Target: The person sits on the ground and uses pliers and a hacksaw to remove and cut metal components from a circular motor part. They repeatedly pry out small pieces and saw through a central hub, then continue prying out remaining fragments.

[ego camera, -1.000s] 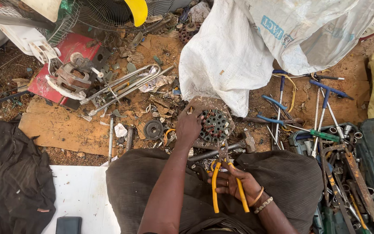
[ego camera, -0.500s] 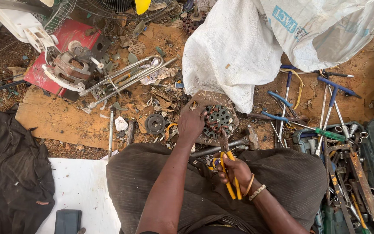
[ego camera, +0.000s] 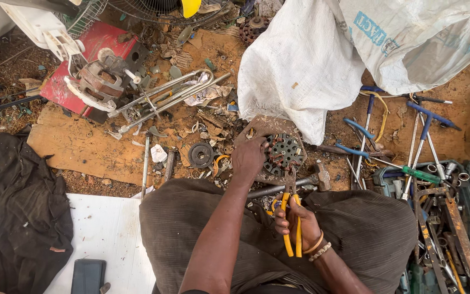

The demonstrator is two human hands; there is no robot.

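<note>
Over the last second the right hand [ego camera: 295, 220] squeezes the yellow-handled pliers [ego camera: 291, 218]: their handles, spread wide apart a second ago, now lie nearly side by side, pointing straight back from the round metal motor core [ego camera: 283, 154]. The pliers' nose sits closer under the near edge of that core than before. The left hand [ego camera: 249, 157] shifts a little on the core's left edge, its fingers now curled further over the rim. The view also drifts, so the core sits slightly lower against the white sack [ego camera: 300, 65].
</note>
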